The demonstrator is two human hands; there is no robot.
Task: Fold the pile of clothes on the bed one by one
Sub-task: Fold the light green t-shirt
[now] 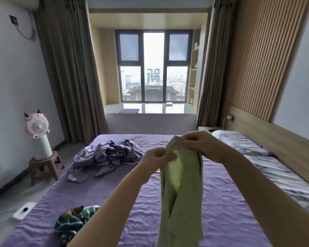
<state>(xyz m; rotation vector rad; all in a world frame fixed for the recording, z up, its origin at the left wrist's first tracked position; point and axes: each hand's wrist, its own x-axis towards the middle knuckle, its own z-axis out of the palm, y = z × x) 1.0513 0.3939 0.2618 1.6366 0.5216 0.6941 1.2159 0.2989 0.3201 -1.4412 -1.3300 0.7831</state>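
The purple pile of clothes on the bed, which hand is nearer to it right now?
Left. The left hand grips the green garment just right of the purple pile; the right hand holds the garment's top farther right, toward the pillow side.

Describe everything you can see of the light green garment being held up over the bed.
The light green garment looks like soft, thin woven fabric, lightly creased. It hangs upright and bunched into a long narrow column above the purple bedsheet, lower end running out of view. The left hand and right hand pinch its gathered top edge, close together. Light glows through a paler patch near the top. A slit or opening shows lower down.
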